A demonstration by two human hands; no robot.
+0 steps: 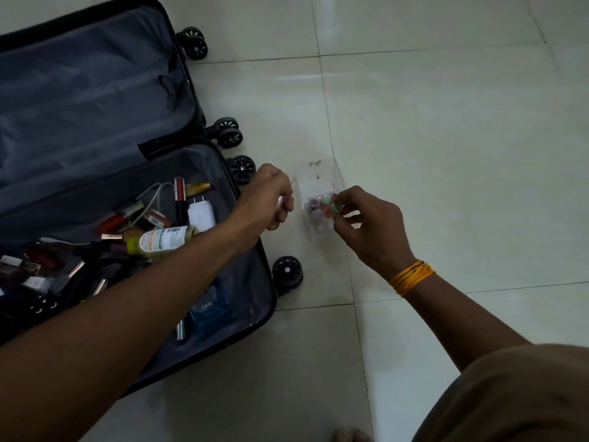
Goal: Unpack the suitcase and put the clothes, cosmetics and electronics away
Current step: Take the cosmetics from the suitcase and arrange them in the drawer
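Observation:
An open black suitcase (255,282) lies on the floor at the left. Its near half holds lipsticks, a pale green bottle (162,239), a white charger (201,213) with cable and a blue box (212,309). Right of it a clear plastic organiser box (320,178) stands on the tiles with several small coloured cosmetics (317,208) inside. My left hand (271,196) is curled round a small pinkish item beside the box. My right hand (371,224) pinches a small green-capped item at the box's near right edge.
Four black suitcase wheels (287,271) stick out toward the organiser. The suitcase's far half (89,84) shows only grey lining. Pale glossy floor tiles (446,138) stretch to the right. My knee in brown cloth (510,400) is at the bottom right, with toes (349,435) at the bottom edge.

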